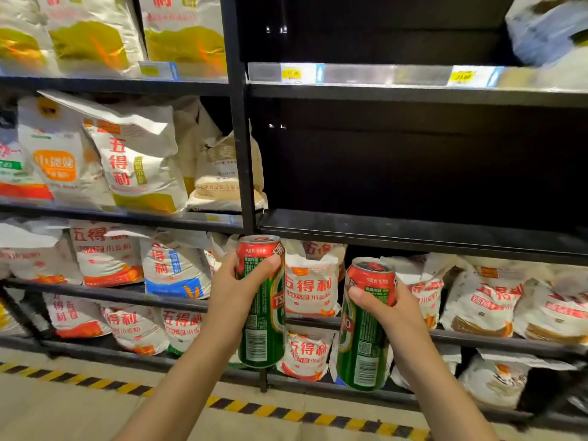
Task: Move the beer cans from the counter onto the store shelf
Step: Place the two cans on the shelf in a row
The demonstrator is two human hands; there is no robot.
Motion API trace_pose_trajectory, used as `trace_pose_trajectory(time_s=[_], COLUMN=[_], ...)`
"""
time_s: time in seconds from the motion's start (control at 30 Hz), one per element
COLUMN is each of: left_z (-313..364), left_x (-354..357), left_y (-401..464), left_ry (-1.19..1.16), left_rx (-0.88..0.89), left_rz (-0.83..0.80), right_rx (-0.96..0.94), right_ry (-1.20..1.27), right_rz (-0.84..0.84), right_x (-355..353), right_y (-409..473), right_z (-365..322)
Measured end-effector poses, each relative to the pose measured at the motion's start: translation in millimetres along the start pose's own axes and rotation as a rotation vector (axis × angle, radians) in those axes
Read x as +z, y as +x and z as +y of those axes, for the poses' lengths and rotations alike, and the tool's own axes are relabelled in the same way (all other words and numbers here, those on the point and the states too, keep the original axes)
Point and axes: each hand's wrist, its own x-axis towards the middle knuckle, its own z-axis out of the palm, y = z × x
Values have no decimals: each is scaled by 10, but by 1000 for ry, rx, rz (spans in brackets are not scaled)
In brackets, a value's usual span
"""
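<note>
My left hand (pixel 234 292) grips a tall green and red beer can (pixel 264 326) upright, its top just below the front edge of a bare black shelf (pixel 413 232). My right hand (pixel 393 316) grips a second green and red beer can (pixel 364 342), slightly tilted and a little lower, to the right of the first. Both cans hang in the air in front of the lower shelves. The counter is out of view.
Flour bags (pixel 136 167) fill the left bay and the lower shelves (pixel 477 310). A black upright post (pixel 241 138) divides the bays. The shelf above carries price tags (pixel 461 76) and a wrapped pack (pixel 547 30) at far right. Yellow-black tape (pixel 286 415) marks the floor.
</note>
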Motion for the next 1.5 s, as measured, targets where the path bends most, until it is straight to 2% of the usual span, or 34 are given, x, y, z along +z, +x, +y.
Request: trace_pose_trajectory(time_s=[0.4,0.83,1.03,1.27,1.5], left_z=[-341,-542,-724,-875,-963], left_x=[304,697,697,666,713], left_y=[1714,3435,3931,4344,4538], left_ry=[-5,29,55,83,88], left_rx=[-18,87,70,57,63], left_rz=[-47,36,12,8,40], right_rx=[-3,-128,-151,-50,-83], right_ry=[-27,-151,-190,-238,-231], right_rz=[41,-107,-96,-104,-66], right_x=[172,425,638,764,870], right_y=[1714,3669,4183,4556,4790], right_z=[146,116,173,258,363])
